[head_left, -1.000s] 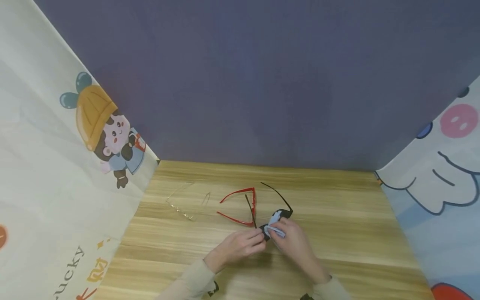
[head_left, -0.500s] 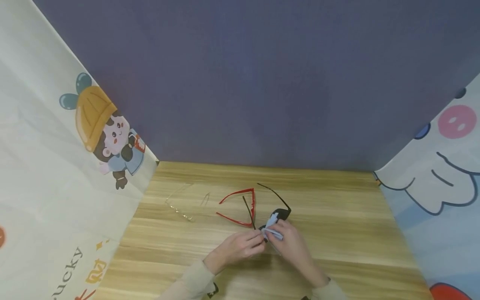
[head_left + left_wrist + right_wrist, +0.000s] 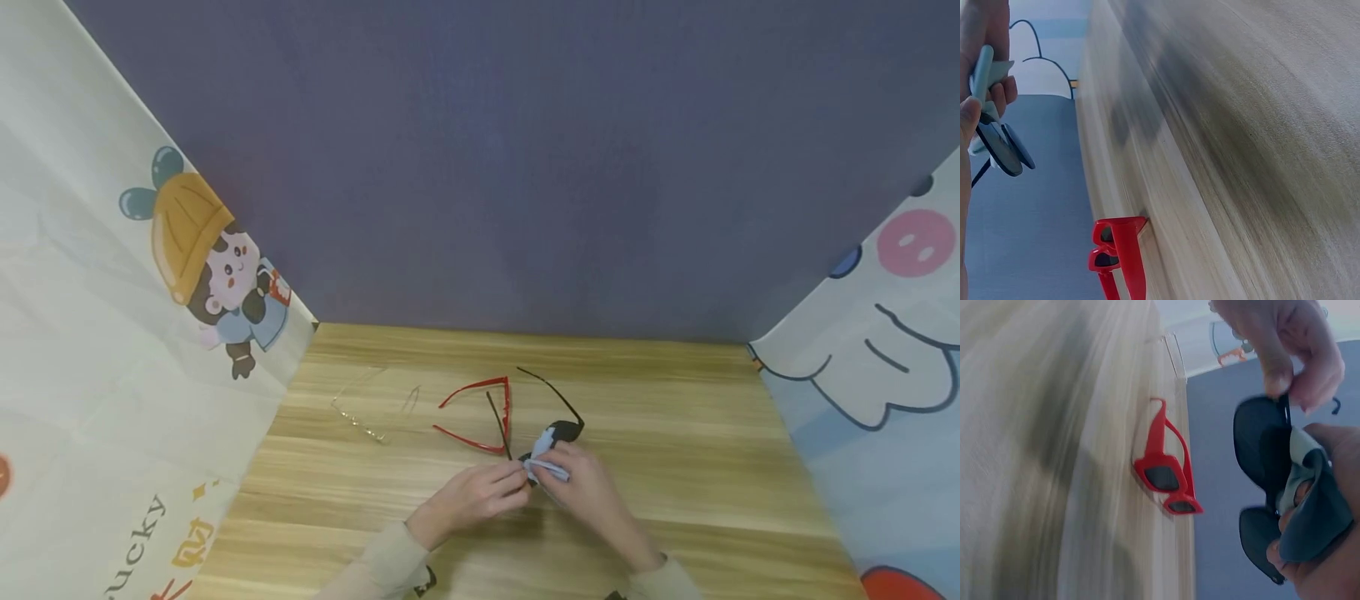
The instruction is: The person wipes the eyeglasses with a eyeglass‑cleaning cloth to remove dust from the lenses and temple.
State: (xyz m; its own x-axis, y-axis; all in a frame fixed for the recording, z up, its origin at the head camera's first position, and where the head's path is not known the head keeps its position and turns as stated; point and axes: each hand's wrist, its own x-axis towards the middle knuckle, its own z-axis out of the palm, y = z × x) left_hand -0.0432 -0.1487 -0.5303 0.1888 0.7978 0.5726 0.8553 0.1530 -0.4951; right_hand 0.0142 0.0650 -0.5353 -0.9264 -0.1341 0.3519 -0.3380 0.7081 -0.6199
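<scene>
Black sunglasses (image 3: 567,430) are held up above the table with both temples unfolded and pointing away. My left hand (image 3: 480,493) pinches the frame at its left end, finger and thumb by the lens (image 3: 1260,440) in the right wrist view. A light blue cloth (image 3: 542,443) lies folded over the lenses. Gripping that cloth (image 3: 1317,515), my right hand (image 3: 588,490) presses it to the inner side of the sunglasses. Fingers and cloth hide part of the left lens in the head view.
Red-framed sunglasses (image 3: 507,408) rest on the wooden table (image 3: 675,467) just beyond the hands, temples toward the left. Farther left lie thin gold-coloured glasses (image 3: 360,425) and a small thin wire-like item (image 3: 412,398). Printed cloth walls flank the table; a dark panel (image 3: 480,167) rises behind.
The black sunglasses and the right hand with the cloth have shifted slightly left, then slightly back. Both hands keep their hold; the other glasses lie as before.
</scene>
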